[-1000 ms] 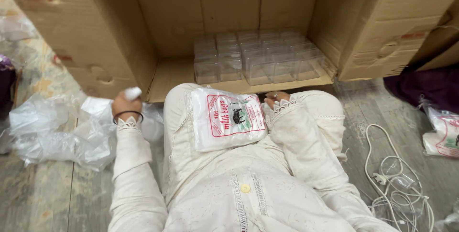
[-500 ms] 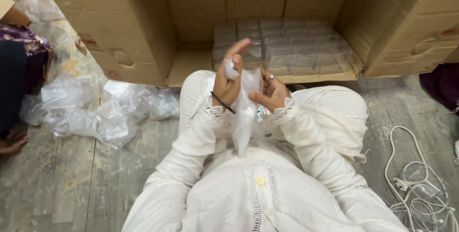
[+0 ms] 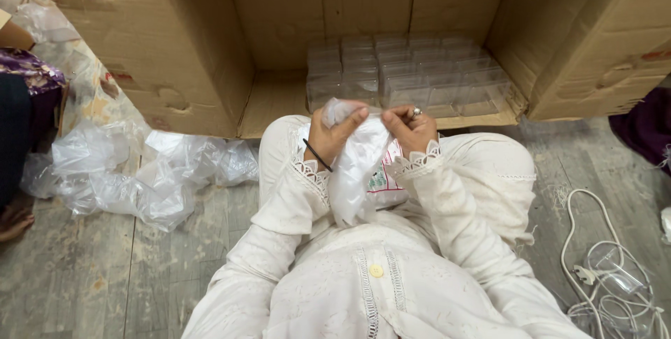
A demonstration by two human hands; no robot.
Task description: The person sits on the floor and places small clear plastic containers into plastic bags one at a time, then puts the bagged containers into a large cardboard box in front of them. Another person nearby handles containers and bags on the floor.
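At frame centre, both hands, left hand (image 3: 334, 131) and right hand (image 3: 409, 128), pinch the clear plastic bag (image 3: 353, 171); separating its top layers needs gentle fingertip rubbing.

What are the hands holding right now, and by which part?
Both the left hand and the right hand pinch the top edge of a clear plastic bag, which hangs down over the lap.

Hidden and cut-off parts

The clear plastic bag (image 3: 353, 164) covers most of the printed packet (image 3: 383, 179); a bystander's foot (image 3: 14, 220) and the white cable (image 3: 615, 269) run off the edges.
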